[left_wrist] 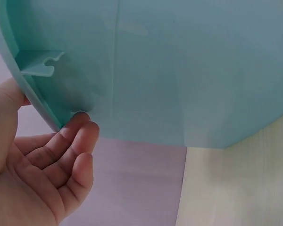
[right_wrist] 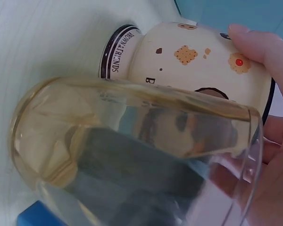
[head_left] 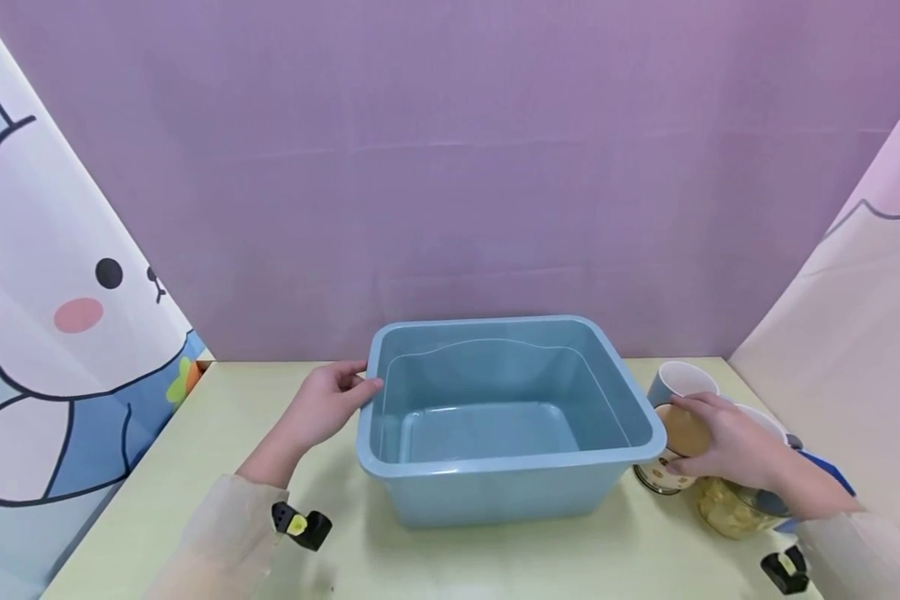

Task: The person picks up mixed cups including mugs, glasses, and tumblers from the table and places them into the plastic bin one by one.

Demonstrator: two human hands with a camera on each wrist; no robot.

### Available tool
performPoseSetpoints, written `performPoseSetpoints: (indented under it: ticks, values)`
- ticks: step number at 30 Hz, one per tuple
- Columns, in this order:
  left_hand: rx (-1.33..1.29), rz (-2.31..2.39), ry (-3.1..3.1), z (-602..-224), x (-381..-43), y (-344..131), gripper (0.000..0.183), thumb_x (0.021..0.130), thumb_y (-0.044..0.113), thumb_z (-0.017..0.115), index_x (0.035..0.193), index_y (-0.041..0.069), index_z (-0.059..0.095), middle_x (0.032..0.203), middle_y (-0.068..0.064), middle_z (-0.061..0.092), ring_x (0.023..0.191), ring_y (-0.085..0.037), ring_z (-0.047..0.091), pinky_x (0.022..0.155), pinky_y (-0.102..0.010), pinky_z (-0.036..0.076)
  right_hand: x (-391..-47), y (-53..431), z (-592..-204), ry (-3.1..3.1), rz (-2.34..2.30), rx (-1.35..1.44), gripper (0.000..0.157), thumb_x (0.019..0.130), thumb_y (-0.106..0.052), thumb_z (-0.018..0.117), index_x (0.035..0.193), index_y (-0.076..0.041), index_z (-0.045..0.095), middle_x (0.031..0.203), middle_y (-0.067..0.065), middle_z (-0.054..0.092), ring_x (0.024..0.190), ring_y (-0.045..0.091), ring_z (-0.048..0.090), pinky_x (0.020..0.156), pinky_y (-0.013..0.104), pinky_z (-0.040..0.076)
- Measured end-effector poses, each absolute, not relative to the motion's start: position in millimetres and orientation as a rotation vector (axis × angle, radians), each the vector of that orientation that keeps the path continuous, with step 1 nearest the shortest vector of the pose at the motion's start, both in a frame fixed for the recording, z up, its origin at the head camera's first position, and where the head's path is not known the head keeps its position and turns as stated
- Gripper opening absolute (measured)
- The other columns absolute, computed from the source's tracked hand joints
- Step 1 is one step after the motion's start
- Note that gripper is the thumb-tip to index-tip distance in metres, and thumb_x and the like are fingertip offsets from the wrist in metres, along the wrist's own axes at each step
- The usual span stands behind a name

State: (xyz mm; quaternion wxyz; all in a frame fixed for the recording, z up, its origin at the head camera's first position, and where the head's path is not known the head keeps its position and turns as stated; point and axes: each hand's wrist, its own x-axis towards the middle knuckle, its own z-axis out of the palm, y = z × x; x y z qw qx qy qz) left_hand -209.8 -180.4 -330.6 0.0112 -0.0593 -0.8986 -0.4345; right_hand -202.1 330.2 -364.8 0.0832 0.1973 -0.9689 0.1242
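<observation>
- Your right hand (head_left: 742, 442) grasps the patterned cup (right_wrist: 203, 70), thumb on one side and fingers on the other; your left hand (head_left: 330, 404) pinches the rim of the blue basin (head_left: 495, 500) at its 9 o'clock.
- The cup is just beside the basin, toward the basin's 4 o'clock; the white mug (head_left: 682, 379) is at the cup's 1 o'clock, the glass jar (head_left: 731, 508) at its 4 o'clock.
- Any lift should, I think, be straight up, because the jar is very near.
- Please steady the basin gently, without tipping it.
</observation>
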Motion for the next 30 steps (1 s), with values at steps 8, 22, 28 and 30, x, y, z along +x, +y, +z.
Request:
performPoseSetpoints:
  ticks: [8,22,28,30]
  values:
    - [-0.185,-1.407,-2.799,-328.8,-213.7,-178.7,0.051,0.092,0.031,0.058,0.134,0.002,0.050,0.085,-0.007,0.063,0.078,-0.019,0.055,0.066,-0.028,0.046,-203.4,331.3,-358.7,-2.949,0.341,0.553,0.097,0.058,-0.057,0.081,0.128,0.005,0.053,0.127,0.027,0.051,0.106,0.046,0.057,0.079,0.057,0.049]
    - [-0.133,-1.579,-2.761,-327.8,-213.9,-178.5,0.050,0.093,0.028,0.058,0.134,0.002,0.049,0.095,-0.011,0.068,0.076,-0.018,0.060,0.067,-0.030,0.051,-205.4,331.5,-357.0,-2.948,0.436,0.516,0.090,0.059,-0.050,0.084,0.125,0.004,0.055,0.117,0.020,0.060,0.090,0.024,0.057,0.066,0.031,0.045]
    - [-0.116,-1.616,-2.763,-326.5,-212.2,-180.0,0.050,0.093,0.028,0.057,0.136,0.002,0.048,0.095,-0.010,0.069,0.077,-0.018,0.060,0.067,-0.029,0.049,-204.9,331.8,-357.7,-2.937,0.461,0.505,0.091,0.060,-0.051,0.083,0.127,0.004,0.054,0.116,0.019,0.060,0.087,0.023,0.057,0.065,0.033,0.045]
    - [-0.111,-1.629,-2.761,-326.4,-211.7,-180.4,0.051,0.093,0.028,0.057,0.136,0.002,0.047,0.095,-0.010,0.069,0.077,-0.017,0.059,0.066,-0.029,0.049,-204.9,332.1,-358.1,-2.935,0.458,0.507,0.092,0.060,-0.052,0.083,0.127,0.003,0.053,0.116,0.019,0.060,0.087,0.023,0.057,0.065,0.033,0.045]
